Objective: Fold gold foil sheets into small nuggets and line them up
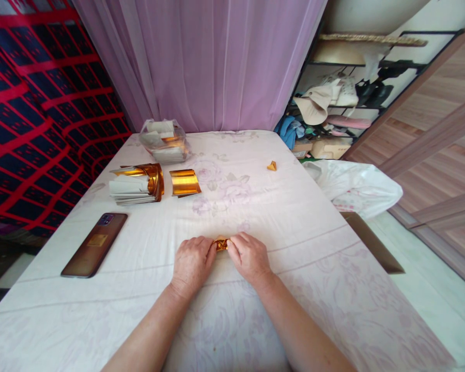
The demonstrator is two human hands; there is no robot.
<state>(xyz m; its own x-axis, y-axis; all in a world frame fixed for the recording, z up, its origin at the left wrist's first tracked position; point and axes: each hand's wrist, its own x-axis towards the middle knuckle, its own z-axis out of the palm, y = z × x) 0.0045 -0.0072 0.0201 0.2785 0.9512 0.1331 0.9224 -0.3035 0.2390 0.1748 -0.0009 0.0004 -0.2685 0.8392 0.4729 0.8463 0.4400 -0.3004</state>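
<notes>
A small piece of gold foil paper (221,244) lies folded on the pale flowered cloth (287,217), pinched from both sides. My left hand (192,261) grips its left end and my right hand (249,257) grips its right end; most of the piece is hidden by my fingers. Farther back on the left lies a stack of gold and white sheets (136,185), with a single curled gold sheet (184,182) beside it. A small folded gold piece (272,166) sits alone at the back right.
A dark phone (95,245) lies at the left. A clear bag of paper (165,141) stands at the back, before a lilac curtain (205,62). A white plastic bag (352,186) lies off the right edge, near cluttered shelves (333,103).
</notes>
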